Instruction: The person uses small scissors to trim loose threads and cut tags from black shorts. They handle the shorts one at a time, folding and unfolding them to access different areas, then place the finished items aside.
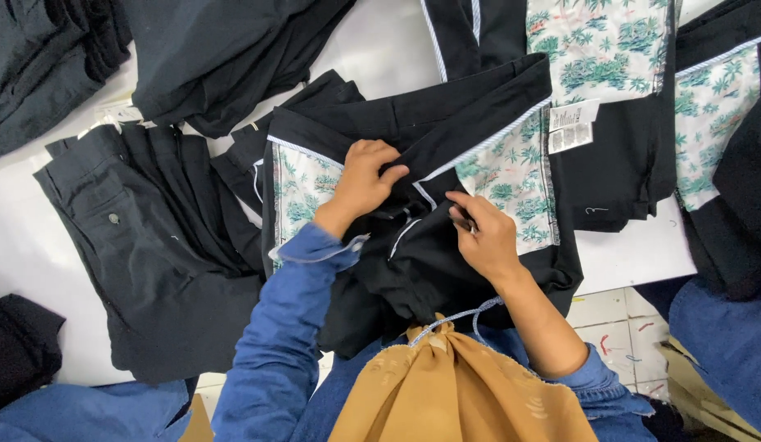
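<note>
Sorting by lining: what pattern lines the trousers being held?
Green palm-tree print on white, pocket lining, head view.

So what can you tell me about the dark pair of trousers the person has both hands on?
The dark trousers look black and woven, turned partly inside out so the waistband's pale striped edging and leaf-printed pocket linings show on both sides. They lie crumpled on the white table, the lower part hanging over its near edge toward the person. The left hand pinches the waistband at the open fly; the right hand presses the fabric beside it. Other dark trousers overlap them on the left.
</note>
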